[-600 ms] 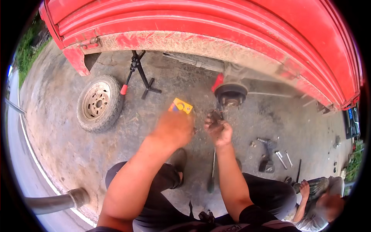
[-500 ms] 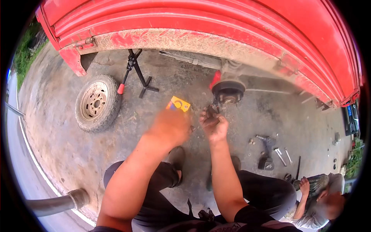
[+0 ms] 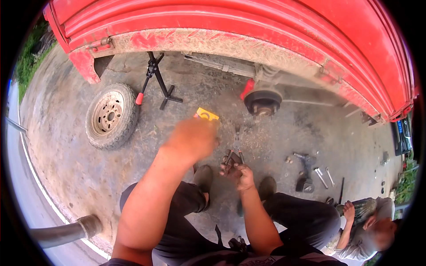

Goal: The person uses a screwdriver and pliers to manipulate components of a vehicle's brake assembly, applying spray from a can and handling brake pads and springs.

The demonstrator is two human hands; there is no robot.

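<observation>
My left hand (image 3: 193, 137) is smeared by motion just in front of a yellow box (image 3: 207, 114) on the concrete; its fingers cannot be made out. Lower and to the right, my right hand (image 3: 239, 174) is closed with blackened fingertips around something small and dark that I cannot make out. Just beyond those fingers is a pair of pliers (image 3: 236, 144), its handles toward me; whether the hand touches them is unclear. Farther off, a dark wheel hub with its drum (image 3: 263, 104) sticks out from under the red vehicle body (image 3: 199, 17).
A wheel with a tyre (image 3: 111, 116) leans at the left beside a black jack stand (image 3: 164, 84). At the right lie a cordless impact wrench (image 3: 305, 173), a socket bar (image 3: 321, 177) and a spanner (image 3: 330, 176). Another person (image 3: 368, 226) sits at the lower right. A grey pipe (image 3: 66, 232) is at lower left.
My right hand has drawn back toward me, away from the hub, and the pliers now show beyond it. The left hand stays near the yellow box, still blurred.
</observation>
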